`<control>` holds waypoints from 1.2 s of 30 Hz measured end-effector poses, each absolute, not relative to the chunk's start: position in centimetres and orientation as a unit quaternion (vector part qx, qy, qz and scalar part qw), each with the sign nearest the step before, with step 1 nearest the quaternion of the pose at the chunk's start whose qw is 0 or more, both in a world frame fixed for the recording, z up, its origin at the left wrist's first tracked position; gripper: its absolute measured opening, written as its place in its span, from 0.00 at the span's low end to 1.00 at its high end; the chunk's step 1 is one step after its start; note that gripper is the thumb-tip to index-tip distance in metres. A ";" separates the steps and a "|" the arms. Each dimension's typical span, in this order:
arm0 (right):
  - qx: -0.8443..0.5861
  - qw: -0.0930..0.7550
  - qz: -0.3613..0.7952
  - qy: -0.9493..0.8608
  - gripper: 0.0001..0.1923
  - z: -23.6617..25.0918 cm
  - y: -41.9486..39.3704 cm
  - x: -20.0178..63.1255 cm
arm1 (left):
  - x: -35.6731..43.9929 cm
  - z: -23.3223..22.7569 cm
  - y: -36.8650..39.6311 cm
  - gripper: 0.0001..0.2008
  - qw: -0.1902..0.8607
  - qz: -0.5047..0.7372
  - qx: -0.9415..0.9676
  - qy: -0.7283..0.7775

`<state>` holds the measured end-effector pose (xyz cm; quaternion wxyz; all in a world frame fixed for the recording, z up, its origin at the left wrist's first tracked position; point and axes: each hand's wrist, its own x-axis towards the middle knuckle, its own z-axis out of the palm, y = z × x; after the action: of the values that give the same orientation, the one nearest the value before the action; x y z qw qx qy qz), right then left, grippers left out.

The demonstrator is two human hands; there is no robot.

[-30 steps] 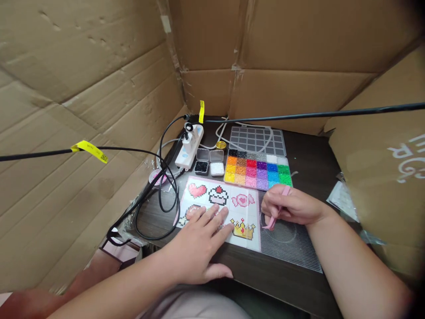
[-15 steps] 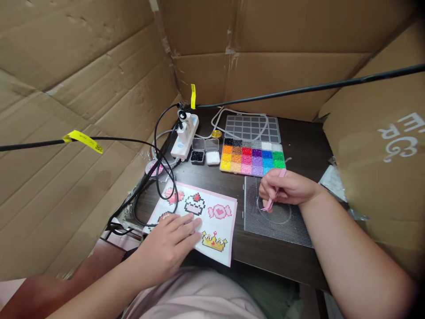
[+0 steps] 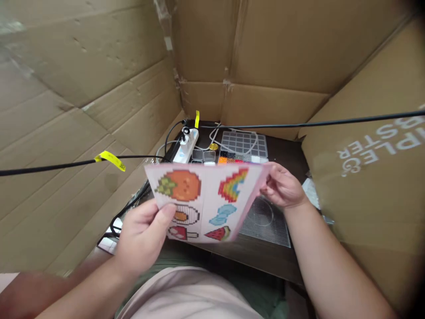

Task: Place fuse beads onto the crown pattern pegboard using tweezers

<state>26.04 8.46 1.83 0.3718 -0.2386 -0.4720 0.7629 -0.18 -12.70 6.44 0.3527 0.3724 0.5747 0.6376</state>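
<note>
I hold a pattern card (image 3: 206, 199) up in the air in front of me, above the dark table (image 3: 285, 150). It shows pixel pictures: an orange fruit, a rainbow, a blue shape, a watermelon slice. My left hand (image 3: 142, 235) grips its lower left corner with the thumb on the front. My right hand (image 3: 282, 186) pinches its right edge. The pink tweezers are not visible. The card hides most of the bead box (image 3: 244, 156). A clear pegboard (image 3: 265, 221) lies on the table below my right hand.
Cardboard walls (image 3: 99, 88) enclose the table on the left, back and right. A white power strip (image 3: 186, 144) with black cables (image 3: 139, 201) sits at the back left. Two taut black cords with yellow tags (image 3: 111, 158) cross the view. Two small bead pots (image 3: 203, 155) stand beside the strip.
The card lay flat on the table under my left hand; now both hands hold it raised, its other side facing me. My right hand left the pegboard.
</note>
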 end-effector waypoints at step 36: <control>-0.292 0.500 0.669 -0.466 0.19 1.3 9.1 25.3 | 0.4 5.5 -1.7 0.24 0.650 0.358 0.465 0.483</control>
<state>25.34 9.07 1.31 0.4997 -0.2920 -0.4659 0.6693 0.36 -1.68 5.47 0.6503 0.4647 0.4826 0.3581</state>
